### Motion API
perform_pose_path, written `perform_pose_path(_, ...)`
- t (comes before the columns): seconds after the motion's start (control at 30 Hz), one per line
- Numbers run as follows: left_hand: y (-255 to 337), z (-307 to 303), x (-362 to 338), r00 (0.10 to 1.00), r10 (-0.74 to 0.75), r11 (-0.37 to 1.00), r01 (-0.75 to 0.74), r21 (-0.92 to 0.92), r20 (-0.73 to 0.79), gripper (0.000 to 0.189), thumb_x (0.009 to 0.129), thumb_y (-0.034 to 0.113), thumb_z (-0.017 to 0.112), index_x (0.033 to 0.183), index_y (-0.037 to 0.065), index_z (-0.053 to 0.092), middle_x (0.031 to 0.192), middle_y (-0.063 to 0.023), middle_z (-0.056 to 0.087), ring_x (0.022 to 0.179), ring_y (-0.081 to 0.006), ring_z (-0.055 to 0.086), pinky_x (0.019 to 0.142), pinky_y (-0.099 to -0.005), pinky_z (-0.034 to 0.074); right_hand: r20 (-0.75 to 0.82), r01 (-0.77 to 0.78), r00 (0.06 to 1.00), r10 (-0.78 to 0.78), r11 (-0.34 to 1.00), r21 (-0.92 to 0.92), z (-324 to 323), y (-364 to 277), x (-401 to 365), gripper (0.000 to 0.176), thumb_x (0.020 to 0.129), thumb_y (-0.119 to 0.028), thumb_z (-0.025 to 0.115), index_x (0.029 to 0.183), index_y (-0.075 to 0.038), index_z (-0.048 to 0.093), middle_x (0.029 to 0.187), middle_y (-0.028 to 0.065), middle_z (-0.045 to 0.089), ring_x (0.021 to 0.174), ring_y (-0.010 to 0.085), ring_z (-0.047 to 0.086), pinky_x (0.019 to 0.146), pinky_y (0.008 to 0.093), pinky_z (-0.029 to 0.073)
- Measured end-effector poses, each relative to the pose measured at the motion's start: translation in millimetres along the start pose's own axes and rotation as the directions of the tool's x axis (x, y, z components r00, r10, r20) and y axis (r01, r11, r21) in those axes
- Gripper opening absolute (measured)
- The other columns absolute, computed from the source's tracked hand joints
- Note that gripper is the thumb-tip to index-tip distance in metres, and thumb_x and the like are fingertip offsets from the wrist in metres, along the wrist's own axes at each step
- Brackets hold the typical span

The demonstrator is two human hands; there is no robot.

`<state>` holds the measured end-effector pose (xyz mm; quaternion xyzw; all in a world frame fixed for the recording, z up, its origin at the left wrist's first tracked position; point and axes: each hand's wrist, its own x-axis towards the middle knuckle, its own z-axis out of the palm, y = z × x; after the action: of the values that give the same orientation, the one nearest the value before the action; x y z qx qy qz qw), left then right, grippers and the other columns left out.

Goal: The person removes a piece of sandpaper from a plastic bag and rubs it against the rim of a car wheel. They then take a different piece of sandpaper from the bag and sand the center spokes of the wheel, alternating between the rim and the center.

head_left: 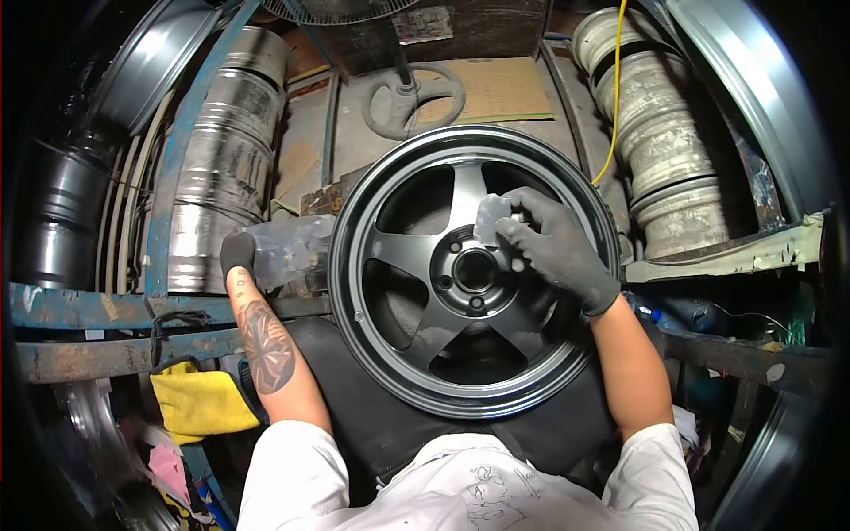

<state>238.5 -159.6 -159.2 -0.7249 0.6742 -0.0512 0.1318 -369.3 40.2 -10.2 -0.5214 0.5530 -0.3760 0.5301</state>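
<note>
"Fingers of the gloved right hand are nearly closed, pinching a translucent plastic piece; where is that?"

"Over the five-spoke alloy wheel, just beyond its hub, by the top spoke; the wheel lies face up in front of the person, above the dark-clad legs."

"And the gloved left hand?"

"Left of the wheel, at the outer end of a clear plastic bag; its fingers look curled, though I cannot tell how far open they are, or how firmly they hold it."

"What else surrounds the wheel?"

"Beyond it, a steering wheel; well to its left and right, stacked metal wheel barrels; nearer the person and to its left, a yellow cloth hangs by a worn blue metal frame."
</note>
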Motion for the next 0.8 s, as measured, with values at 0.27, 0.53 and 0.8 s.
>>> perform_pose_path(0.27, 124.7, -105.4, -50.5, 0.935, -0.166, 0.745, -0.091, -0.661, -0.315, 0.030, 0.098, 0.035, 0.059, 0.110, 0.010, 0.072, 0.108, -0.0189, 0.073, 0.103, -0.0360, 0.071, 0.089, -0.0434, 0.054, 0.069, -0.024, 0.997, 0.021, 0.999, 0.046, 4.8, 7.5, 6.3, 0.023, 0.099, -0.016, 0.066, 0.117, -0.002, 0.067, 0.081, 0.0032, 0.069, 0.062, 0.0053, 0.063, 0.056, 0.0235, 0.051)
perform_pose_path(0.53, 310.9, -206.8, -175.8, 0.801, 0.567, -0.037, -0.209, -0.977, -0.193, 0.040, 0.102, 0.030, 0.067, 0.133, 0.005, 0.062, 0.114, -0.0088, 0.069, 0.107, -0.0168, 0.065, 0.098, -0.0321, 0.050, 0.008, -0.003, 1.000, -0.001, 0.889, 0.458, 8.6, 8.7, 11.1, 0.025, 0.101, -0.017, 0.070, 0.121, -0.002, 0.066, 0.090, -0.0017, 0.068, 0.071, 0.0036, 0.062, 0.065, 0.0196, 0.052)
perform_pose_path(0.8, 334.0, -204.5, -199.0, 0.860, 0.500, -0.383, 0.115, -0.917, -0.101, 0.031, 0.097, 0.018, 0.075, 0.120, 0.001, 0.065, 0.107, -0.0014, 0.068, 0.088, -0.0037, 0.062, 0.080, -0.0194, 0.051, 0.022, -0.028, 1.000, 0.020, 0.883, 0.469, 16.9, 6.7, 12.3, 0.024, 0.101, -0.016, 0.070, 0.118, 0.000, 0.066, 0.094, 0.0014, 0.070, 0.078, 0.0025, 0.062, 0.069, 0.0192, 0.053)
